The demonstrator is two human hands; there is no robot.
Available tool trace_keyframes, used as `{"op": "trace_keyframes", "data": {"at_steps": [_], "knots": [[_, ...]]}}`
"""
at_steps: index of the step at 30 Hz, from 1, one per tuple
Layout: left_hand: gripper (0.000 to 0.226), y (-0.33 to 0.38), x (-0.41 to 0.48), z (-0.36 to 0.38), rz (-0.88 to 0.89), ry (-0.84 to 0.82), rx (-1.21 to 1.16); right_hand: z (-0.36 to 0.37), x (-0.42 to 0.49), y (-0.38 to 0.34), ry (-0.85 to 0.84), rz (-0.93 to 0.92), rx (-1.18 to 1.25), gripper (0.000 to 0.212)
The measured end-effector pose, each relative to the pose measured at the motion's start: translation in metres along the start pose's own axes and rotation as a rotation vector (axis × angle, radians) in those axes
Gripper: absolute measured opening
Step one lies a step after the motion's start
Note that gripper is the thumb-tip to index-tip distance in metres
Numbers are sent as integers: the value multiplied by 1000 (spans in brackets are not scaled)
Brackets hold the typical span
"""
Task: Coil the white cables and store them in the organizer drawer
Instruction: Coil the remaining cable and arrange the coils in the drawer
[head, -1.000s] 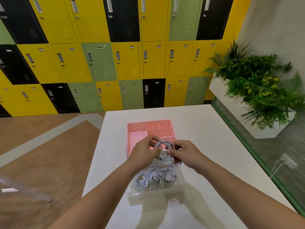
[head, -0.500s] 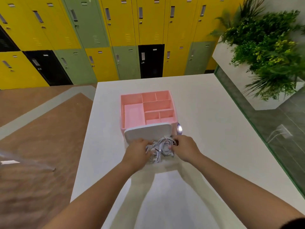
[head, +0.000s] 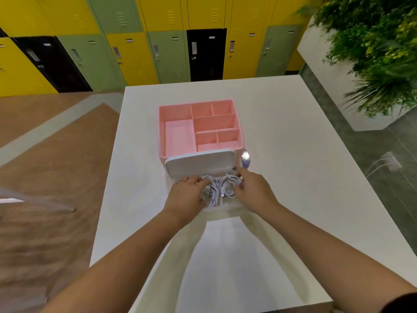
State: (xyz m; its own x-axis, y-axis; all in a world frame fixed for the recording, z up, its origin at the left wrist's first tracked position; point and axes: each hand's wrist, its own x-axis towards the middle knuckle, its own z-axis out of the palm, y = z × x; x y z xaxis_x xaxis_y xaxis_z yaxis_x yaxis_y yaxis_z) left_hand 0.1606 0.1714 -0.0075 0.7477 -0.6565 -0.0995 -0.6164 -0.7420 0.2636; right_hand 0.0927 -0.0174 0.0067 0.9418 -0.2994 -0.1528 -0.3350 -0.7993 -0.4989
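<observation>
White square tabletop (head: 282,136) fills the middle of the view, matte and plain, its far edge toward a wall of metal lockers (head: 135,53) in yellow, sage green and black. Each locker door carries a small plate and a handle, too blurred to read. Brown wood-look floor (head: 45,177) with a pale grey band lies off the table's left side. At the right stands a white planter box (head: 325,71) full of leafy green plants, and lower down a white plug (head: 389,160) with white leads sits by the dark floor there.

On the table stands a pink plastic organizer (head: 178,114) with open compartments on top. A rounded white panel (head: 200,162) lies across its near edge, and a small shiny purple object (head: 245,158) sits just beside its right front corner. A clear, shallow drawer (head: 228,206) juts out toward the person, and the coiled white cables (head: 216,188) lie in it, between the two hands.

Left hand (head: 187,196) rests on the left coils, fingers loosely bent and laid over them. Right hand (head: 255,190) rests on the right coils with fingertips tucked down among the loops; whether they pinch a strand cannot be told.
</observation>
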Motion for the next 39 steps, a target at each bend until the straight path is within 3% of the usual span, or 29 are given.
{"op": "trace_keyframes", "data": {"at_steps": [10,13,16,20,24,26,30,33,39], "knots": [[50,-3,-1,0,7,5,-44,4,9,-7,35,127,237,18],[51,-3,-1,-1,0,-8,-48,-2,6,-9,-64,90,78,8],[51,-4,-1,1,-3,-8,-64,-11,3,-9,-173,-6,-181,25],[51,-5,-1,2,-7,-13,-82,-18,3,-3,-164,-168,-248,16],[53,-6,0,2,-8,-18,-68,-17,7,6,-99,-378,-270,51],[54,-7,1,3,-6,-22,-65,-12,10,6,-125,-438,-325,53],[53,-7,2,4,-2,-25,-69,-9,13,2,-166,-422,-281,44],[54,-8,3,5,1,-21,-63,-10,13,-2,-198,-379,-236,50],[56,-7,5,2,5,-28,-49,-7,15,-13,-221,-449,-418,60]]}}
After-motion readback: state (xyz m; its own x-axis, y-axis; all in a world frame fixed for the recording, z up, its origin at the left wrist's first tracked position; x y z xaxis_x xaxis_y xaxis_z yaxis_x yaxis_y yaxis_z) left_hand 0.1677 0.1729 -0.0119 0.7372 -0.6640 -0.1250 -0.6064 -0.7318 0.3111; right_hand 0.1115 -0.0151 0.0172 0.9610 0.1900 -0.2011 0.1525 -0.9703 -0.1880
